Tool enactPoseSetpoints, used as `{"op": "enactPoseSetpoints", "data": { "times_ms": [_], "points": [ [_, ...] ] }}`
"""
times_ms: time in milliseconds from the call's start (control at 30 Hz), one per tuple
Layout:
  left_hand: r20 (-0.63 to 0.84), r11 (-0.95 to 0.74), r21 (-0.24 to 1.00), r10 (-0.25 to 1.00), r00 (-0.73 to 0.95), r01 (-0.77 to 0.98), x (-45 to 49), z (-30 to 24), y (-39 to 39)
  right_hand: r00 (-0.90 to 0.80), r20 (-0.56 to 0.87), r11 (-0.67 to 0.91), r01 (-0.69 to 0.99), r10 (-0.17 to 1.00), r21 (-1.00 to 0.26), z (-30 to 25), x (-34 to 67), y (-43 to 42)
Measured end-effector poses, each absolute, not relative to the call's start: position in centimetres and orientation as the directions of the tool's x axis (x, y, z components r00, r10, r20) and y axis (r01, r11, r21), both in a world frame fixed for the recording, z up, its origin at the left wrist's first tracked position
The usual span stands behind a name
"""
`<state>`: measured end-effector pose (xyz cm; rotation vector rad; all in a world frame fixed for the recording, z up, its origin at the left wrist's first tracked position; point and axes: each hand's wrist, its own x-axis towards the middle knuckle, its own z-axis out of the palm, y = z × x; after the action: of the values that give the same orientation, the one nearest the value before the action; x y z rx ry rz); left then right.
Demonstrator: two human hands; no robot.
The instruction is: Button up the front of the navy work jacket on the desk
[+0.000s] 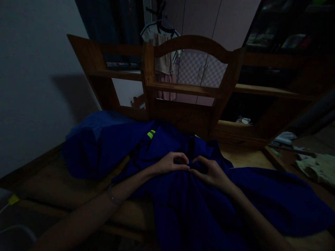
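Note:
A dark blue garment (180, 202) with long sleeves and small yellow-green strips lies spread over a wooden surface, its lower part hanging toward me. At its middle, my left hand (174, 163) pinches the cloth between thumb and fingers. Close beside it, my right hand (210, 172) pinches the same spot from the other side, the fingertips of both hands nearly meeting. The cloth is gathered in folds below the fingers. Whether a button or zip sits between the fingertips is too dark to tell. A bracelet (113, 195) circles my left wrist.
A wooden headboard with shelves (183, 91) rises behind the garment. Lighter blue cloth (104, 120) lies at the left by the wall. Clothes on a hanger (163, 48) and a pink cabinet (193, 69) stand beyond. Crumpled pale cloth (318, 169) lies at the right.

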<state>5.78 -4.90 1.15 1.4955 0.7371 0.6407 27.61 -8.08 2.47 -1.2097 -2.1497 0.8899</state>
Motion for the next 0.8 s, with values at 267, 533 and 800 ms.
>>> {"op": "enactPoseSetpoints", "data": {
  "times_ms": [267,533,800],
  "points": [
    [-0.037,0.016,0.999,0.766,0.642,0.039,5.82,1.31,-4.81,-0.505,0.162,0.487,0.621,0.848,-0.614,2.04,27.42,-8.05],
    [-0.048,0.041,0.999,0.780,0.624,0.026,5.77,1.62,-4.67,-0.435,0.242,0.490,0.665,0.867,-0.563,1.47,27.29,-8.12],
    [-0.048,-0.016,0.997,0.679,0.732,0.080,5.53,2.16,-4.57,-0.260,0.350,0.431,0.656,0.900,-0.619,2.26,27.51,-8.51]
  ]
}}
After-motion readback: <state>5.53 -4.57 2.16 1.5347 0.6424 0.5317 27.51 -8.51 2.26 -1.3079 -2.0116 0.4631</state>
